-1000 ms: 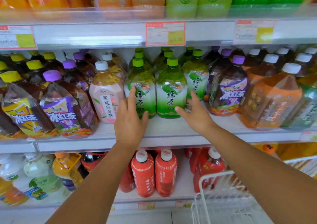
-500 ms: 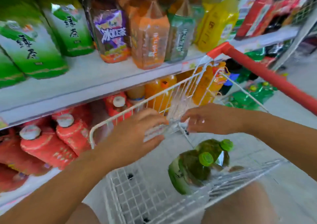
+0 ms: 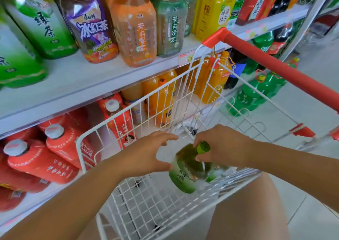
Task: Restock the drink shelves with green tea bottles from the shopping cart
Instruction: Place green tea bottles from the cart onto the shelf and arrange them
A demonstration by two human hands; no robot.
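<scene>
A green tea bottle [image 3: 185, 173] with a green cap lies tilted in the white wire shopping cart [image 3: 128, 112]. My right hand [image 3: 222, 146] grips its neck just below the cap. My left hand [image 3: 146, 153] hovers beside the bottle's shoulder with fingers spread, thumb close to the label; I cannot tell whether it touches. A sliver of green behind the bottle may be a second one, mostly hidden. More green tea bottles [image 3: 42, 25] stand on the middle shelf [image 3: 77, 85] at the upper left.
The cart's red handle [image 3: 275, 65] runs diagonally at the right. Purple, orange and yellow drink bottles fill the middle shelf. Red bottles [image 3: 55, 148] and orange juice bottles [image 3: 161, 96] sit on the lower shelf. Green soda packs [image 3: 256, 92] stand on the floor beyond.
My view swung from the shelf down to the cart. Both hands left the shelved bottles and dropped into the cart, and my right hand took hold of a bottle's neck.
</scene>
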